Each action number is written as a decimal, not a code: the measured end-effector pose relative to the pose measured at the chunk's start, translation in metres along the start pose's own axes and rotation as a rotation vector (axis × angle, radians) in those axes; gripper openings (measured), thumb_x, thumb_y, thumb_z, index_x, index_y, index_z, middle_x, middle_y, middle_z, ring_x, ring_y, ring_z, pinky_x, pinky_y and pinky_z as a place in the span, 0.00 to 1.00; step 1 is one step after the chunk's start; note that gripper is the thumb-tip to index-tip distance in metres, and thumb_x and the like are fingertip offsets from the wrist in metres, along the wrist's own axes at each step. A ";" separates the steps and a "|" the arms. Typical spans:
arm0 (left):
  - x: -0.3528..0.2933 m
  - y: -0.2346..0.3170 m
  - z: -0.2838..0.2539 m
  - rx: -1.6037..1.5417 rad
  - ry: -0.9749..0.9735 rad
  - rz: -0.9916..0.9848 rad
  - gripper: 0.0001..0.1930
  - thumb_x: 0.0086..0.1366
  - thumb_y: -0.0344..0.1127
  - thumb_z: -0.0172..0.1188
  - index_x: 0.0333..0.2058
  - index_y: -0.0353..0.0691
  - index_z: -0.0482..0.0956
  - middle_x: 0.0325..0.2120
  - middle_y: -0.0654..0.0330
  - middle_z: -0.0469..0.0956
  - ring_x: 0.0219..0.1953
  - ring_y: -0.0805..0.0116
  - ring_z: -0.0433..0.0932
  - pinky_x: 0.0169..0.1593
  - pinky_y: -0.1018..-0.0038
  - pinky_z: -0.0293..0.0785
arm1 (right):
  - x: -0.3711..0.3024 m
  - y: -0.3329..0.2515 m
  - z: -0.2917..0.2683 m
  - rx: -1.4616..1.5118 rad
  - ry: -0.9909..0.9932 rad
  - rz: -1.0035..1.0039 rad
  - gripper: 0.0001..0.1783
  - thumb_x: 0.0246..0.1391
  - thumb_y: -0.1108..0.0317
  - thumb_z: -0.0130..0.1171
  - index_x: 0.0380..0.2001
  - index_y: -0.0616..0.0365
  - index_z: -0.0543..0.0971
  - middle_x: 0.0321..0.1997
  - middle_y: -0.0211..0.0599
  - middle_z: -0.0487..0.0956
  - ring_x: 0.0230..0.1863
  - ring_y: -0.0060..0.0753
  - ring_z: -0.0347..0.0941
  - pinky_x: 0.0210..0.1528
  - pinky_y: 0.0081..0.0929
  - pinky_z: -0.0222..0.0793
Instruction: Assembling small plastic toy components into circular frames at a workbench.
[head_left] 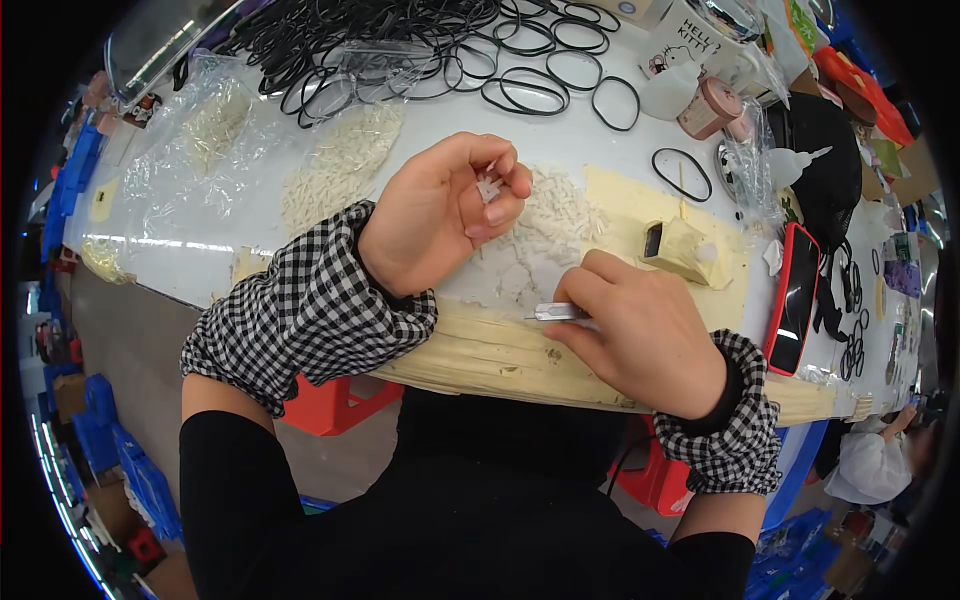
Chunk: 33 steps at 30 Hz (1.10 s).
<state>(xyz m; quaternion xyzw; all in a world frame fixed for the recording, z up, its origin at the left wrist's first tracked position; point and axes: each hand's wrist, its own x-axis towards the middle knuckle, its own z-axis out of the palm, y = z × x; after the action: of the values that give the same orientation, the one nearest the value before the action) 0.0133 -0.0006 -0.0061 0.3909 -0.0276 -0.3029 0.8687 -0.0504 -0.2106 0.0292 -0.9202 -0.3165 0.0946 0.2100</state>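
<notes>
My left hand is raised over the table, palm turned up, its fingers curled around several small white plastic pieces. Just behind it lies a loose pile of the same short white pieces. Low at the table's near edge, my right hand grips a small flat silver metal tool between thumb and fingers. Its tip points left, and its exact kind is hard to make out. Beyond the right hand sits a block wrapped in yellowish tape, with a dark opening on its left side.
Black rubber-like loops spread across the back, heaped toward the left. Clear plastic bags and a second white heap lie at left. A red-cased phone rests at right, near a pink cup. Yellow tape covers the near edge.
</notes>
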 end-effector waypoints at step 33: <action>-0.009 -0.005 0.011 0.216 -0.213 -0.084 0.08 0.69 0.35 0.51 0.39 0.38 0.75 0.23 0.71 0.66 0.24 0.82 0.59 0.31 0.82 0.58 | 0.013 0.007 -0.001 -0.181 0.567 0.002 0.21 0.49 0.50 0.63 0.22 0.54 0.70 0.18 0.31 0.66 0.16 0.33 0.67 0.17 0.29 0.60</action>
<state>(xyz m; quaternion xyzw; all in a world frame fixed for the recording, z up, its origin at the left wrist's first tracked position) -0.0002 -0.0055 -0.0006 0.4487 -0.1358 -0.3742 0.8002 -0.0361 -0.2074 0.0264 -0.9252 -0.2513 -0.1946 0.2072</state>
